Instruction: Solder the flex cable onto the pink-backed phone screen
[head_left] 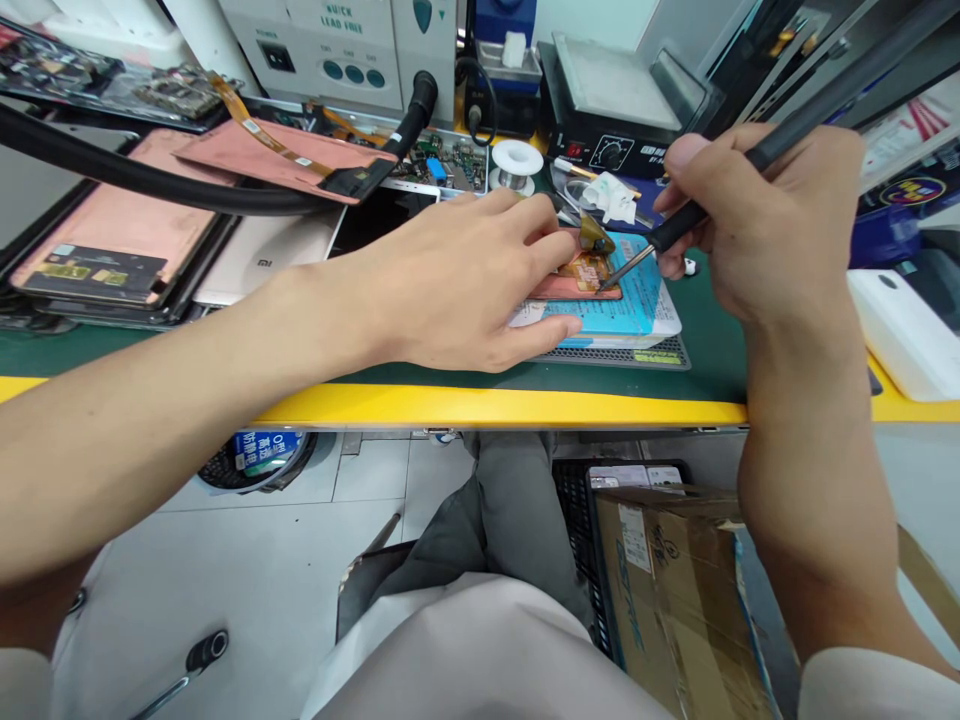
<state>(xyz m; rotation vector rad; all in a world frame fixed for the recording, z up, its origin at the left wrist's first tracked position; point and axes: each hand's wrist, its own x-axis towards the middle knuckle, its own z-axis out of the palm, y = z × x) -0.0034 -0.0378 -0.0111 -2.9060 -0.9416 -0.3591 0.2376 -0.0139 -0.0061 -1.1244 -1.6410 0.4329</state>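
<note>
The panel (551, 289) lies on the blue pad (646, 290), and I judge its work under way: the tip of the iron (817, 110) seems to touch it, but what is finished or left I can't tell. To the pad's right, my right hand (780, 220) grips the iron. My left hand (491, 280) covers the pad's left part, thumb apart; whether its fingers pinch anything, I can't tell. Beyond the pad stands solder (516, 160).
</note>
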